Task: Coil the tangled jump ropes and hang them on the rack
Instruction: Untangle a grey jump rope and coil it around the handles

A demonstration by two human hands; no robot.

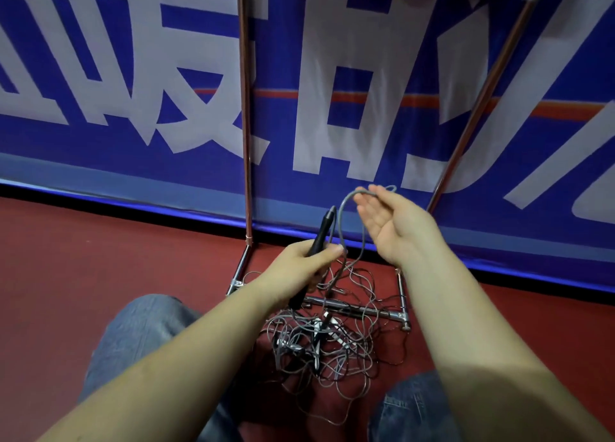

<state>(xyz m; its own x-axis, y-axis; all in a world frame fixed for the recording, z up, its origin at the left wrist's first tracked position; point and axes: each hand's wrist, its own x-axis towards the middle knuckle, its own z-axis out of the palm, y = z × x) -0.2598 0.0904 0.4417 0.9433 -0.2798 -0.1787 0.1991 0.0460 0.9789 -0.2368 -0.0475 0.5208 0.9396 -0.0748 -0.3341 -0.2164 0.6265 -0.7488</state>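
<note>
A tangle of thin grey jump ropes (332, 351) lies on the red floor between my knees, with black and white handles buried in it. My left hand (306, 258) grips a black rope handle (322, 232) that points up and away. From its tip a grey cord (346, 205) arcs up and over the fingers of my right hand (389, 222), whose palm is open and fingers nearly straight, then drops back into the tangle. The rack's chrome base (362, 310) sits on the floor behind the pile, its two copper-coloured poles (245, 108) rising out of view.
A blue banner (133, 75) with big white characters covers the wall right behind the rack. My knees in jeans (139, 335) flank the pile at left and lower right. Red floor (66, 258) stretches to the left.
</note>
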